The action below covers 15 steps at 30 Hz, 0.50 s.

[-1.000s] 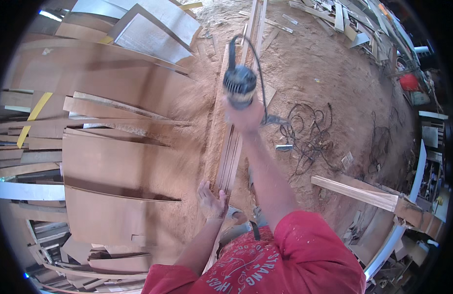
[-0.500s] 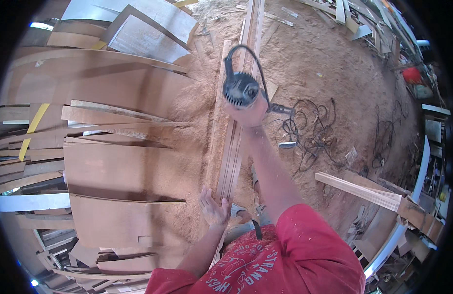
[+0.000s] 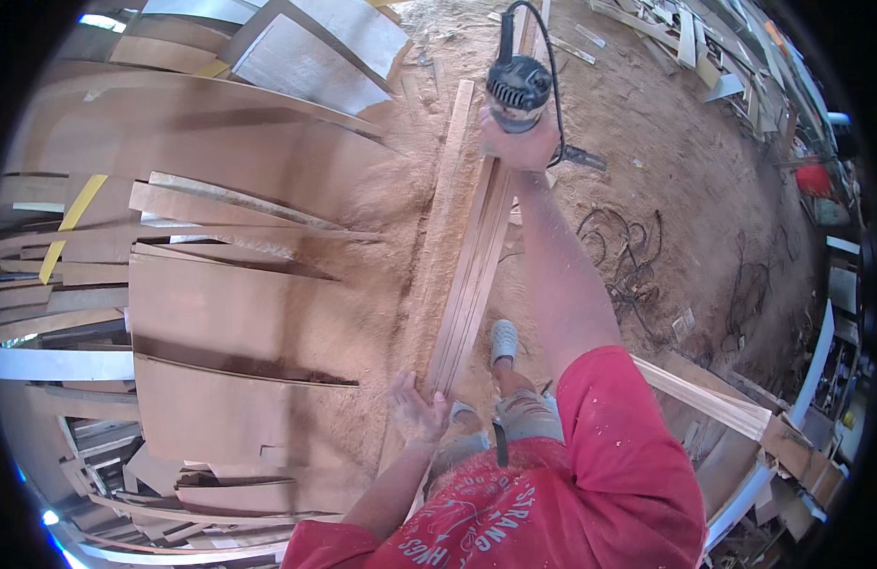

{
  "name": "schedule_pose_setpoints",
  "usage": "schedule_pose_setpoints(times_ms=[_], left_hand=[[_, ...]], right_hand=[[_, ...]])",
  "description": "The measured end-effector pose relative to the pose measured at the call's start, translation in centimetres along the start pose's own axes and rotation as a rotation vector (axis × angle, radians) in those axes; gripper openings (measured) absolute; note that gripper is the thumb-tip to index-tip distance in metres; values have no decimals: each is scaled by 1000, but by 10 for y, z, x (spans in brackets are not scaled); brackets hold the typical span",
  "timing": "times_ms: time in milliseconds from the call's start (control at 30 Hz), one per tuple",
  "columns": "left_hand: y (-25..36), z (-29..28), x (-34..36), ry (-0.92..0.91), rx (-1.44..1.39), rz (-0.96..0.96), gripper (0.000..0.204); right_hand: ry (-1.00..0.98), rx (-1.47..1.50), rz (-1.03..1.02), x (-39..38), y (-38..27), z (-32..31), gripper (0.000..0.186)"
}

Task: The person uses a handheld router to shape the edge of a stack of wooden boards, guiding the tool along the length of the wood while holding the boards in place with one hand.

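A long grooved wooden moulding (image 3: 469, 294) runs away from my body, with wood dust around it. My right hand (image 3: 526, 144) is closed around the body of a black-topped handheld router (image 3: 520, 87) over the far part of the moulding. A thick black cord loops up from the router's top and down beside my wrist. The base and bit are hidden from here. Beside the moulding's near end, my left hand (image 3: 419, 410) has its fingers stretched apart, the thumb against the wood. Another dusty wooden strip (image 3: 448, 190) lies parallel on the left.
Large brown boards (image 3: 211, 322) and offcuts are stacked on the left. Tangled black cables (image 3: 633, 261) lie on the sawdust-covered ground (image 3: 666, 171) to the right. A pale wooden bar (image 3: 709, 394) juts in at lower right. My shoe (image 3: 503, 339) stands right of the moulding.
My right hand and the router have moved farther away along the moulding, my arm stretching out. The left hand stays near the close end. More of my legs and a shoe show.
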<state>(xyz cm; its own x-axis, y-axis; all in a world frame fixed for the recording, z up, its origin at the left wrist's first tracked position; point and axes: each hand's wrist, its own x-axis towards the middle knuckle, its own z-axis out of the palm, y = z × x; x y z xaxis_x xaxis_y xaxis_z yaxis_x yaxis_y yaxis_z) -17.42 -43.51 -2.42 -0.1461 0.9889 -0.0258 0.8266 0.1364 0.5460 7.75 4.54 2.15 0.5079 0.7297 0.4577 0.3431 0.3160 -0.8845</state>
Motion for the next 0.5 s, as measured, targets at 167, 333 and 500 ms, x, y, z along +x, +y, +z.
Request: schedule_pose_setpoints(times_ms=[167, 333, 500], left_hand=[[1, 5, 0, 21, 10, 9, 71], [5, 1, 2, -2, 13, 0, 71], [7, 4, 2, -13, -9, -18, 72]], right_hand=[[-23, -156, 66, 43, 18, 5, 61], [-70, -482, 148, 53, -3, 1, 61], [-84, -62, 312, -36, -36, -24, 50]])
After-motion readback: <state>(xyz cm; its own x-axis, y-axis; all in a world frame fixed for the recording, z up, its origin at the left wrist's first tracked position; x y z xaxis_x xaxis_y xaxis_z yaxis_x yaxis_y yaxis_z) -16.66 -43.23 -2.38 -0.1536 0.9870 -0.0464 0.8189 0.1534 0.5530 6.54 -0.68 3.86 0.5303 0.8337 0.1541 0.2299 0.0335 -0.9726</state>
